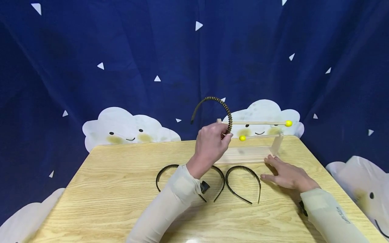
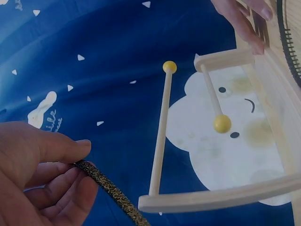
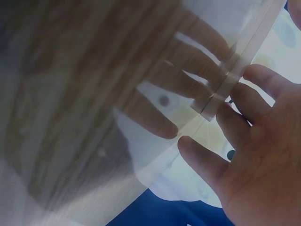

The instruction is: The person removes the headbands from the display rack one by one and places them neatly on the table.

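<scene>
My left hand pinches one end of a dark, gold-flecked headband between thumb and fingers. The band's arch stands up in the air, beside the left end of a pale wooden rack. In the left wrist view the hand grips the band just left of the rack's long upper rod. My right hand lies with extended fingers at the rack's right front corner. In the right wrist view its fingertips meet the wooden base edge.
Several dark toothed headbands lie on the table before the rack: one at the right, others partly behind my left forearm. The rack's two rods end in yellow balls. A blue cloud-patterned curtain hangs behind the wood-grain table.
</scene>
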A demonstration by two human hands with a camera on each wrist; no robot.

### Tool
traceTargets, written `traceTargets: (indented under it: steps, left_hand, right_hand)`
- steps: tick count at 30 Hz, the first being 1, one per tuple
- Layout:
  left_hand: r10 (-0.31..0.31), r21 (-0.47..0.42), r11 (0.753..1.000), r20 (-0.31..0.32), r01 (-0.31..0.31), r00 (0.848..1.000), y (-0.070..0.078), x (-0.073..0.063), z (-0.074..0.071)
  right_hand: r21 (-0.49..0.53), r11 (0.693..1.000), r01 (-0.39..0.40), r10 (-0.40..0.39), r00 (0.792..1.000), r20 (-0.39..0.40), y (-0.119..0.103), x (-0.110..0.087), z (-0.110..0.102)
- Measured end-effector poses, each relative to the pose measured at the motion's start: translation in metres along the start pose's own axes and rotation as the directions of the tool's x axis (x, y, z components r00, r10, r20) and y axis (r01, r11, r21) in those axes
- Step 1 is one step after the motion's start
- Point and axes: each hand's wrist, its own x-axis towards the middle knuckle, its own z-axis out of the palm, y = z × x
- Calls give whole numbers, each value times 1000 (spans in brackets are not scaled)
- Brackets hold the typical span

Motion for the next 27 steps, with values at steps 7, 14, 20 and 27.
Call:
traceTargets:
  steps: [7,14,20,27]
  left_hand:
    - [-21,38,999,8,20,1000,-14,-10,-8]
    - [-38,71,997,-1,38,999,-30,-22,-15]
    - [-63,102,993,27,60,998,-42,-33,-22]
    - [-84,127,989,47,77,995,-57,-45,-29]
  right_hand:
    - [8,1000,-6,5,1000,4,0,-2,-1]
    - [0,1000,1,-1,1000,1,2,-1,0]
    - [9,1000,-1,1,1000,2,2,-1,2]
    - [1,1000,-2,2,1000,2,-1,-1,-1]
